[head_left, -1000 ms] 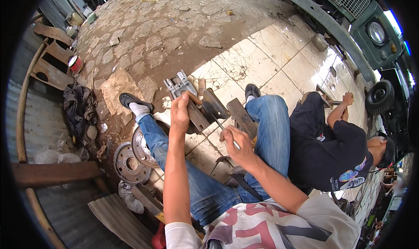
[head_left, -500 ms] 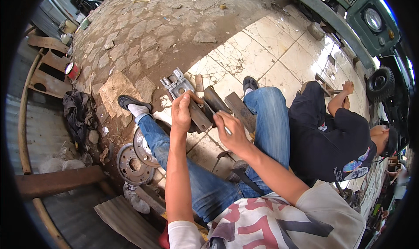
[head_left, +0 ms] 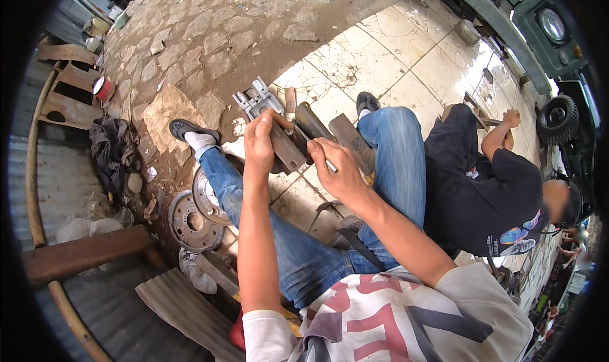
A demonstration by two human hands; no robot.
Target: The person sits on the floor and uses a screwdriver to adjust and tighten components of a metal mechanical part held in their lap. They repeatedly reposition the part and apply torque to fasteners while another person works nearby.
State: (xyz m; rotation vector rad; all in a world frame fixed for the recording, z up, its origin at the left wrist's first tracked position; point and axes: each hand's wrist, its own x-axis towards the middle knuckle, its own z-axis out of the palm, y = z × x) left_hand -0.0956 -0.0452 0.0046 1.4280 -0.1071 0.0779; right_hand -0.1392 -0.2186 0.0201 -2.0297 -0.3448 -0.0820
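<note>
My left hand (head_left: 259, 140) is closed on a grey-brown metal channel piece (head_left: 289, 153), its fingers over the upper end. My right hand (head_left: 342, 174) grips a slim metal rod (head_left: 332, 167); the silver end sticks out below the fingers and the other end points toward the channel piece. Whether the rod touches it I cannot tell. Just beyond my left hand lies a silver cast-metal part (head_left: 259, 99) with lugs. A dark rounded metal piece (head_left: 312, 122) and a rusty rectangular block (head_left: 351, 141) stand to the right of the channel piece, between my legs.
A hammer-like tool (head_left: 325, 208) lies between my thighs. Steel wheel rims (head_left: 184, 227) lie beside my left leg. A person in a black shirt (head_left: 485, 191) sits close on my right. Beyond are a green vehicle (head_left: 539, 38), a tyre (head_left: 558, 118) and a red tin (head_left: 103, 89).
Both hands keep their holds and have shifted only slightly, with the rod tilted a little differently. The whole view has moved a bit.
</note>
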